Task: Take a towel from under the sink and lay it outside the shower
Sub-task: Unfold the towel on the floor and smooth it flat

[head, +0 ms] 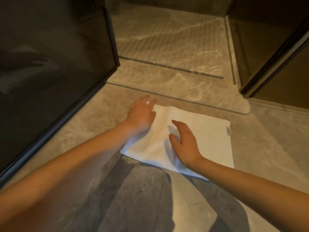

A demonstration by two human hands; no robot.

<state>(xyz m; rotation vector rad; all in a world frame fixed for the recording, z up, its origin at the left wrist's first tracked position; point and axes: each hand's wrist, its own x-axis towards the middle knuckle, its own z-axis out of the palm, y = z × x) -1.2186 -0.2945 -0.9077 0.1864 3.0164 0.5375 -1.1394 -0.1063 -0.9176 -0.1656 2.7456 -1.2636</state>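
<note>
Towel: white bath towel (200, 136) is lying flat by the shower threshold (175, 87).
Hands: left hand (142, 113) and right hand (184, 141) are pressing open-palmed, gripping nothing.
Risk: dragging palms is likely bunching it.

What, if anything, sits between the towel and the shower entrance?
Nothing visible does. The towel lies flat on the bare floor just before the shower step, with the left hand and right hand open on it.

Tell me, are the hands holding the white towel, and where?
Nothing is held. The white towel lies flat on the floor. The right hand is open, palm down over its middle; the left hand, blurred, is open at its far left corner.
</note>
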